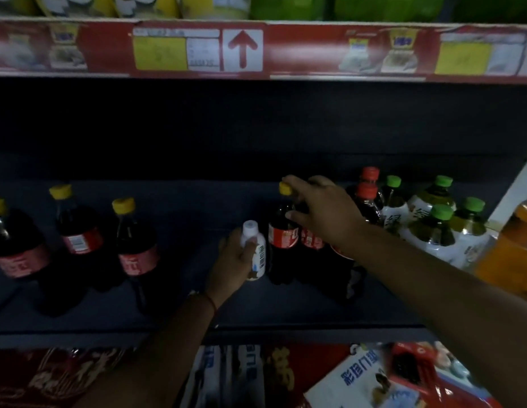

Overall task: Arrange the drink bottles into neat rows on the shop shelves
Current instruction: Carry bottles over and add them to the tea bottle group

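On the dark middle shelf (197, 316) my left hand (231, 265) is wrapped around a small white bottle (254, 250) with a white cap, standing just left of a cluster of cola bottles. My right hand (321, 210) reaches over that cluster and grips the neck of a yellow-capped cola bottle (282, 231), fingers on its cap. Three more yellow-capped cola bottles (135, 245) stand spaced apart to the left. Red-capped cola bottles (368, 195) and green-capped tea bottles (432, 225) are packed at the right.
An orange drink bottle (509, 245) stands at the far right. The shelf above carries a red price strip (241, 50) and yellow and green bottles. Below are red and white cartons (359, 378). A gap of bare shelf lies between the left colas and my left hand.
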Action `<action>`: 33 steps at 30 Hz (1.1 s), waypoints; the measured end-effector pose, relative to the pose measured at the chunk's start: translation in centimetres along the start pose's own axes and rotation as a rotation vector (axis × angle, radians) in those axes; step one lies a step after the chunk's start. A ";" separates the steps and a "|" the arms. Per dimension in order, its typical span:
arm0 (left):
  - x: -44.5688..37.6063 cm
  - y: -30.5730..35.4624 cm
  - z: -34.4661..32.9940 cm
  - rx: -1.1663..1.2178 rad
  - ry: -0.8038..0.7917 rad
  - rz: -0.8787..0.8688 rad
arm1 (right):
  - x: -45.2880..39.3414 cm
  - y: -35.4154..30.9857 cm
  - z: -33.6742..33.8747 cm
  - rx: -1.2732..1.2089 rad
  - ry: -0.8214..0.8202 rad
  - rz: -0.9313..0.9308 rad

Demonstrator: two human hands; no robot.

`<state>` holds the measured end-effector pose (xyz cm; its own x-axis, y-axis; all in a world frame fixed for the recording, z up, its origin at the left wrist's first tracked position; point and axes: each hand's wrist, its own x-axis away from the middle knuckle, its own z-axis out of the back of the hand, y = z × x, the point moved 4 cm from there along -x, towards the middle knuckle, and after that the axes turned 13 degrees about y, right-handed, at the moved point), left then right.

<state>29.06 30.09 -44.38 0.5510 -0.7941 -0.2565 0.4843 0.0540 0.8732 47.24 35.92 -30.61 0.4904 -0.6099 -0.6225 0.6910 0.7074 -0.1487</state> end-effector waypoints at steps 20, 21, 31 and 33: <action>9.1 2.5 -1.7 0.847 -0.190 0.654 | 14.1 15.8 4.3 0.048 0.260 -0.816; 9.8 2.9 -2.0 0.891 -0.259 0.703 | 14.1 16.2 3.7 0.123 0.245 -0.815; 15.4 8.5 0.8 0.880 -0.407 0.917 | 17.2 7.9 7.1 -0.522 0.259 -0.739; 16.4 11.6 2.8 0.764 -0.401 0.939 | 18.4 5.4 9.7 -0.656 0.248 -0.901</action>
<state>41.77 15.98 -37.30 0.1607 -0.7739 0.6125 -0.5647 0.4369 0.7002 65.16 24.98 -35.41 -0.2119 -0.9546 -0.2094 0.2921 0.1426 -0.9457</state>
